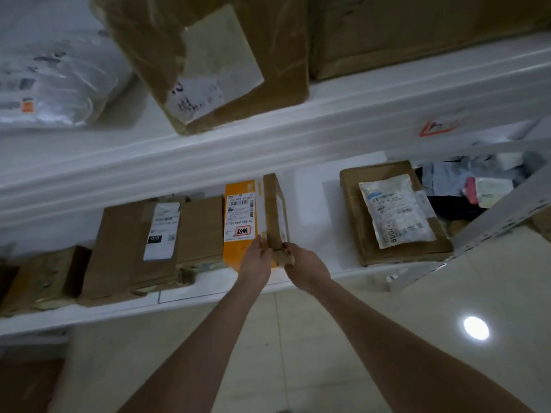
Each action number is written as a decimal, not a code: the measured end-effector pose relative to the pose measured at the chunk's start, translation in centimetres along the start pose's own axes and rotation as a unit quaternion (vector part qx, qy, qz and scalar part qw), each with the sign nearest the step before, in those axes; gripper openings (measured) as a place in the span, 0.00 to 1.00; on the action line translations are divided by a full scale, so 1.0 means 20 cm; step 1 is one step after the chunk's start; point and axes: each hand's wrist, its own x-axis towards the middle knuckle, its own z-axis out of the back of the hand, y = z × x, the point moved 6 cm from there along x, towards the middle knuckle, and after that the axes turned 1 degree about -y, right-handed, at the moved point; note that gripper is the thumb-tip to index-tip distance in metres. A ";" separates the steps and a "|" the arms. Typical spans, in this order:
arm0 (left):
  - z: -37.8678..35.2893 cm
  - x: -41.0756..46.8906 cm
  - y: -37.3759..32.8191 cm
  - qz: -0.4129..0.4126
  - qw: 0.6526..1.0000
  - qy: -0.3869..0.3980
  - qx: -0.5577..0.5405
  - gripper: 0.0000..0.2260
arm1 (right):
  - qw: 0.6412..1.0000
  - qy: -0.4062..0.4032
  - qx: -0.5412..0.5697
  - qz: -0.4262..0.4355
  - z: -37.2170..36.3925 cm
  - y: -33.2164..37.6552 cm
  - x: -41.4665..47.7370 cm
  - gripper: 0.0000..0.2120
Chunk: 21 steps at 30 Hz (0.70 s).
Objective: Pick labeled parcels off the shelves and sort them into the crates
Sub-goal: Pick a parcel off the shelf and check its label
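A narrow brown cardboard parcel (273, 210) stands on its edge on the lower white shelf (310, 254), leaning against an orange parcel (238, 251) with a white barcode label. My left hand (258, 257) grips the near left edge of the narrow parcel, fingers curled on it. My right hand (304, 263) holds its near right corner. Both forearms reach in from the bottom of the view.
A flat brown box (131, 248) with a white label lies left of the orange one. A brown box with a white pouch (393, 210) lies to the right. Large boxes (208, 55) and a plastic bag (50, 79) fill the upper shelf. Tiled floor lies below.
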 end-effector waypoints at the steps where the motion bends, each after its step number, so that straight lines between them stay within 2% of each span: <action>1: -0.01 0.02 -0.02 0.006 1.000 -0.006 -0.010 0.16 | 1.000 0.017 0.020 0.015 -0.01 -0.01 -0.01 0.25; 3: -0.03 0.04 -0.05 0.024 0.999 -0.019 -0.009 0.18 | 0.997 0.036 0.062 0.027 -0.01 -0.03 -0.02 0.30; 5: -0.05 0.05 -0.06 0.042 0.998 -0.037 0.000 0.20 | 0.993 0.031 0.110 0.023 -0.01 -0.07 -0.05 0.31; 9: -0.12 -0.04 0.01 0.099 0.995 -0.021 -0.009 0.19 | 0.976 0.009 0.218 0.011 -0.01 -0.15 -0.24 0.27; 13: -0.18 -0.20 0.09 0.173 0.983 -0.014 -0.063 0.12 | 0.962 0.045 0.267 -0.010 -0.01 -0.19 -0.43 0.24; 15: -0.18 -0.28 0.13 0.203 0.972 -0.012 -0.121 0.10 | 0.965 0.055 0.257 -0.023 0.03 -0.23 -0.50 0.19; 17: -0.17 -0.35 0.16 0.225 0.953 0.005 -0.204 0.08 | 0.978 -0.001 0.198 -0.059 0.12 -0.31 -0.56 0.17; 19: -0.15 -0.42 0.17 0.238 0.933 0.026 -0.270 0.08 | 0.978 -0.068 0.150 -0.128 0.23 -0.43 -0.63 0.24; 21: -0.12 -0.48 0.16 0.241 0.918 0.050 -0.312 0.09 | 0.963 -0.054 0.181 -0.192 0.28 -0.49 -0.68 0.33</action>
